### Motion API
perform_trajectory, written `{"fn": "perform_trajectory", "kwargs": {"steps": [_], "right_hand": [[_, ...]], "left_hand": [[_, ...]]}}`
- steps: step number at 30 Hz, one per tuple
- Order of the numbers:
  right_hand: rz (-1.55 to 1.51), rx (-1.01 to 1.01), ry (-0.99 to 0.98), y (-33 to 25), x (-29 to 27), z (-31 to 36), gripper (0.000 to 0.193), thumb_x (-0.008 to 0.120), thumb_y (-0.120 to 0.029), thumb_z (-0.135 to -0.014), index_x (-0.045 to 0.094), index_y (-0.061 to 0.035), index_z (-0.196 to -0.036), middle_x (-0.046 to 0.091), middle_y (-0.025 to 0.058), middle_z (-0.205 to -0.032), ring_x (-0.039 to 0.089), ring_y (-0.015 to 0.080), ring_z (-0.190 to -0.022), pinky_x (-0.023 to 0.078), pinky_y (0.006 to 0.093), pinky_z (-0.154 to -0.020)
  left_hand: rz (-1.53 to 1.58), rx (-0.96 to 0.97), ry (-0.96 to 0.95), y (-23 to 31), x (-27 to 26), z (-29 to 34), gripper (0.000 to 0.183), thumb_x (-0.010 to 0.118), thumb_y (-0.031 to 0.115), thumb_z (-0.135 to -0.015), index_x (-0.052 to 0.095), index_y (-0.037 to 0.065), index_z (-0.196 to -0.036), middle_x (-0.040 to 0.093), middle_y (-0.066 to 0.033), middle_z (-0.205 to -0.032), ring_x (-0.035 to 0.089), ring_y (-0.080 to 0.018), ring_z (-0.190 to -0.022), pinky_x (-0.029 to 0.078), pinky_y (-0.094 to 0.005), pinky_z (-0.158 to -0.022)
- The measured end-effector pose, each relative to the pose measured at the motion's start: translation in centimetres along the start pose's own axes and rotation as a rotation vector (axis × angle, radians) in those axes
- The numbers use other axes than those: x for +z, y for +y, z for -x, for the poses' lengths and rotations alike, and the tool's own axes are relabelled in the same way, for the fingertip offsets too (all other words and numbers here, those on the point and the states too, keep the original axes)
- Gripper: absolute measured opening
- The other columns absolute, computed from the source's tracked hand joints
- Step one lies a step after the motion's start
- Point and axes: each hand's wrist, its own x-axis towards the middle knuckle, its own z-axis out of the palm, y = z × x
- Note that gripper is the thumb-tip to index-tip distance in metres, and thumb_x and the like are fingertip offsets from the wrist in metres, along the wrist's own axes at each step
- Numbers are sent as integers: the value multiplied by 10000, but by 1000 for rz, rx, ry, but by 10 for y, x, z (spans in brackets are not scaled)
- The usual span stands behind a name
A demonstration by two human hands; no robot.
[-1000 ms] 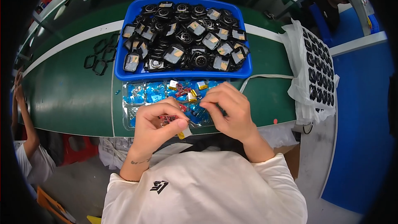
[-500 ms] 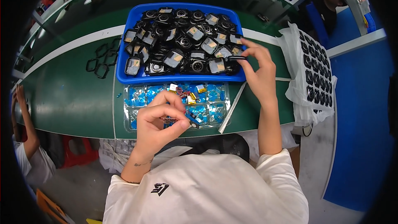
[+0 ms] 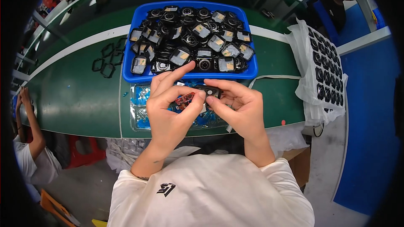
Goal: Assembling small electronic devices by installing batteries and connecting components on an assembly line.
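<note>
Circuit board (image 3: pixel 184 100): red, flat, with small dark parts on its face; held tilted in the left hand (image 3: pixel 172 103), partly covered. Watch case (image 3: pixel 209 89): black, round-cornered, gripped in the right hand (image 3: pixel 237 103), just right of the board. Contact between the two cannot be determined.

Looks steeply down and forward from head height, close above left hand (image 3: pixel 171 105) and right hand (image 3: pixel 243 108), fisheye-wide, bending edges toward the rim, taking in white shirt (image 3: pixel 223 189) below and green surface (image 3: pixel 75 109) beyond
</note>
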Motion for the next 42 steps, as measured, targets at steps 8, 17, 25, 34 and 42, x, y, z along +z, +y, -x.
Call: {"fn": "perform_trajectory", "kwargs": {"steps": [8, 17, 25, 34, 42], "right_hand": [[113, -72, 63, 7, 5, 3, 266, 653, -28, -825, 647, 10, -1089, 684, 92, -886, 661, 106, -703, 505, 204, -609], [203, -209, 215, 13, 9, 3, 184, 663, -28, -806, 680, 17, -984, 689, 84, -852, 648, 96, -686, 508, 209, -597], [52, -154, 248, 16, 12, -1, 168, 688, 9, -748, 673, 13, -915, 668, 42, -808, 610, 63, -682, 500, 199, -596], [293, -384, 232, 16, 21, -3, 195, 707, 7, -710, 670, 3, -902, 694, 80, -788, 684, 144, -703, 538, 234, -646], [-87, -213, -3, 20, 15, -8, 190, 662, 5, -806, 642, 33, -993, 608, 123, -1087, 633, 144, -877, 555, 242, -691]], "left_hand": [[-20, -3, -49, -1, -3, 0, 43, 697, 40, -706, 688, 16, -741, 648, -117, -1139, 530, -215, -1037, 421, -293, -838], [9, -62, -25, 8, 3, 7, 58, 722, 21, -695, 709, 25, -751, 662, -103, -1100, 561, -186, -899, 461, -269, -749], [369, -361, -163, 1, -18, 16, 84, 708, 6, -765, 697, -17, -845, 663, -79, -799, 596, -112, -736, 464, -233, -628], [553, -438, 19, -3, -10, 20, 83, 699, -12, -791, 676, -43, -865, 667, -67, -792, 598, -83, -718, 464, -195, -640], [386, -336, -180, -21, -25, 6, 132, 734, 42, -772, 664, -14, -869, 632, -20, -809, 535, -51, -670, 423, -193, -615]]}}
